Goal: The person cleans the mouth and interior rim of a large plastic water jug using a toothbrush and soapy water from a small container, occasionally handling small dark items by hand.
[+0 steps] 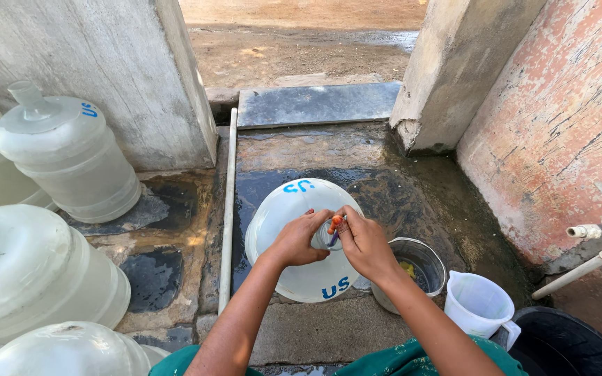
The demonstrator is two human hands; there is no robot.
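Left hand (299, 240) is gripping the jug (294, 209) neck; right hand (364, 244) is pinching an orange tool (336, 223), probably a brush. Jug looks wet, slippery, rigid; neck is likely the safest hold.

L hand (299, 239) grips jug (304, 240) neck | R hand (365, 240) w/ brush (335, 228)

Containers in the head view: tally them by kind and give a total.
Large water jugs: 5, one under both hands, four at left
Clear tub: 1
White pitcher: 1
Black bin: 1
Total: 8
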